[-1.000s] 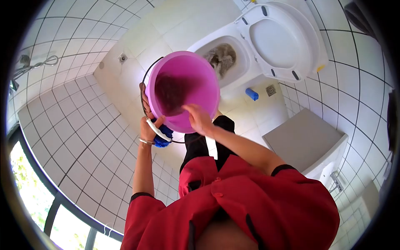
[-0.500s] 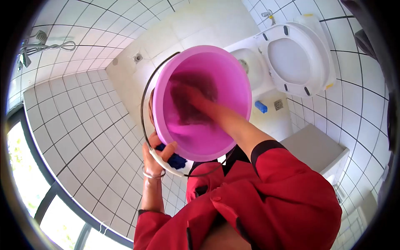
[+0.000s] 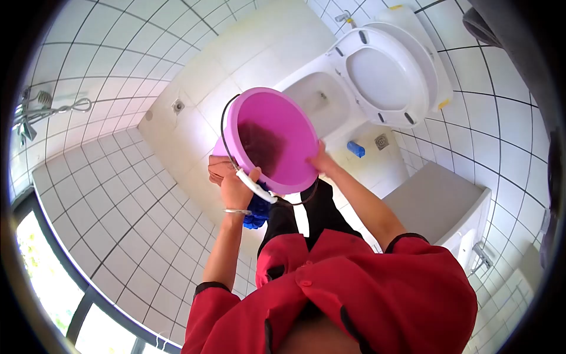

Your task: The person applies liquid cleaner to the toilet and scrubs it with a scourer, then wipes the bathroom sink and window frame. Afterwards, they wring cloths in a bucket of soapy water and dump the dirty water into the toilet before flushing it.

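Observation:
A pink bucket (image 3: 298, 127) is held up in front of my legs, its mouth tilted towards me. Inside lies a dark, soft mass (image 3: 259, 147), too dark to make out. My left hand (image 3: 237, 187) grips the bucket's near left side, by the white handle grip (image 3: 254, 186). Under that hand hang a crumpled blue cloth (image 3: 257, 211) and a brown cloth (image 3: 219, 169). My right hand (image 3: 321, 160) is closed on the right rim of the bucket.
Beyond the bucket is a white squat pan (image 3: 330, 103) with a raised toilet seat (image 3: 380, 76) beside it. A blue object (image 3: 355, 148) lies near a floor drain (image 3: 381, 141). A grey-topped cabinet (image 3: 439, 197) stands at the right. A shower hose (image 3: 59, 110) hangs at the left.
My right hand has come out of the bucket and moved to its right rim. The bucket is lower and farther from the camera. The grey-brown matter seen earlier in the pan is gone.

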Tool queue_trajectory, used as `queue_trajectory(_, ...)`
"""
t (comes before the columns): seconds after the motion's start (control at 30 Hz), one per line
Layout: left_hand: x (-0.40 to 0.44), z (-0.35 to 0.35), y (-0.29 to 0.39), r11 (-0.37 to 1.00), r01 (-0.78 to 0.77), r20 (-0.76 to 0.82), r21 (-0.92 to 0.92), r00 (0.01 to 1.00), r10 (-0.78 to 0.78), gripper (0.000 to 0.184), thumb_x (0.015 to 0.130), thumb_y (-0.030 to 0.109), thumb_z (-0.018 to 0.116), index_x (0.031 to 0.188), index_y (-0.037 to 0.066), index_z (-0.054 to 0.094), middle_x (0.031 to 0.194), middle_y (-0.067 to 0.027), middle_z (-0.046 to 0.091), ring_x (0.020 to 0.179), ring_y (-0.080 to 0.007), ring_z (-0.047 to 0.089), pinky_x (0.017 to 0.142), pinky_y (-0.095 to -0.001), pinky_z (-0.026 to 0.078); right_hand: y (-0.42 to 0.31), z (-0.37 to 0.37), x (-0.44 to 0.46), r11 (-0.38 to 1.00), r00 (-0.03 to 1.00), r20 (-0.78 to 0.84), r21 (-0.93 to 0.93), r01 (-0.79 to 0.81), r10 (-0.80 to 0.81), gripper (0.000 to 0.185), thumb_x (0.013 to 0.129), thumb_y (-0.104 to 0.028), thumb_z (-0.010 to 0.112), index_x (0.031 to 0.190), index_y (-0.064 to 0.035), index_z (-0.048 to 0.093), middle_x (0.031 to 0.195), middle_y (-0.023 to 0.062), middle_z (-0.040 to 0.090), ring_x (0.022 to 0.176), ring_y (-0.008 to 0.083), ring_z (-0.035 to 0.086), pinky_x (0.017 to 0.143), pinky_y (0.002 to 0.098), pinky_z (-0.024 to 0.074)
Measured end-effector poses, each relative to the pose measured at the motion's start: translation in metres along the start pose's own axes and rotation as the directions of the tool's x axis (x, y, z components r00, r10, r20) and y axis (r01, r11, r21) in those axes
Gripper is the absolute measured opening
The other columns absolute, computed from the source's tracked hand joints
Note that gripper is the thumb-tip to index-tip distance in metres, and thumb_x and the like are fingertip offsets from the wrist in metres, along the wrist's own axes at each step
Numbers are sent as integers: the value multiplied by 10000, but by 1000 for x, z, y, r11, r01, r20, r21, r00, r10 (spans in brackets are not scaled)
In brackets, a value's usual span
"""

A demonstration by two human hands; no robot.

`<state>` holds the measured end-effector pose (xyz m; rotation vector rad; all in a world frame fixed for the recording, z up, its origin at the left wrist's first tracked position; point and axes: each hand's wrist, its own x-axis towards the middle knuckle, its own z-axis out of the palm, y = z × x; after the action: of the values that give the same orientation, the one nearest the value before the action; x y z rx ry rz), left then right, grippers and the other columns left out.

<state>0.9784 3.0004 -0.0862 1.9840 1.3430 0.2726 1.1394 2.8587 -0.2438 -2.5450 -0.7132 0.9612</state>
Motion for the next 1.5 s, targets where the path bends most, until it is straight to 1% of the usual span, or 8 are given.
queue_trajectory(0.07,9,26,8,994,39,67,99,997,-46,309,654,328,624,668,20,615,586,-146,579,581,-292,584,552,-370,439,37,28,15,939,935,329,262,-222,129,765,705,-162,566,1316,-112,109,1077,271,457,1066,347,436,830,435,392)
queue_trajectory(0.17,25,68,30,981,149,198,125,965,-172,303,673,367,611,729,70,637,646,-152,597,636,-308,587,594,-380,449,89,71,53,917,906,380,265,-297,184,847,694,-129,575,1325,-99,11,1177,235,400,1045,340,454,812,413,417)
queue_trajectory(0.23,48,93,48,969,125,318,212,929,-190,330,697,408,578,800,101,645,700,-156,607,686,-320,586,623,-399,449,121,89,86,775,848,531,535,-338,3,885,672,-94,606,1329,-102,13,1223,195,365,1016,285,473,798,370,432)
queue_trajectory(0.37,71,141,73,946,59,386,320,904,-187,346,718,430,533,808,115,647,747,-160,608,730,-329,581,653,-407,449,136,80,103,703,755,652,506,-500,67,904,657,-59,629,1328,-111,26,1196,169,394,1024,245,456,805,353,430)
queue_trajectory(0.43,75,158,84,934,9,379,357,912,-154,385,696,454,569,780,88,653,702,-157,607,701,-321,582,652,-397,444,141,85,97,556,829,541,737,-385,-142,870,705,-251,592,1301,13,15,1012,239,539,906,305,553,772,338,443)
queue_trajectory(0.57,81,179,99,882,-109,448,459,885,-124,405,711,446,529,761,62,647,744,-164,605,727,-323,577,678,-398,442,145,82,89,471,830,497,813,-343,-253,865,713,-267,577,1299,12,5,1005,244,539,900,312,553,766,346,444)
queue_trajectory(1.17,51,210,214,767,-256,494,589,865,-91,318,759,320,503,750,29,631,806,-164,608,767,-299,591,688,-377,466,120,51,71,518,869,432,815,-261,-242,848,748,-338,512,1293,8,-37,970,267,538,872,342,553,740,383,446)
queue_trajectory(1.5,41,146,161,897,-112,327,427,944,-38,344,684,398,558,733,64,627,759,-154,598,696,-324,568,617,-397,443,115,23,59,694,937,304,712,-102,-174,841,768,-378,476,1290,6,-61,951,280,537,856,359,552,726,403,447)
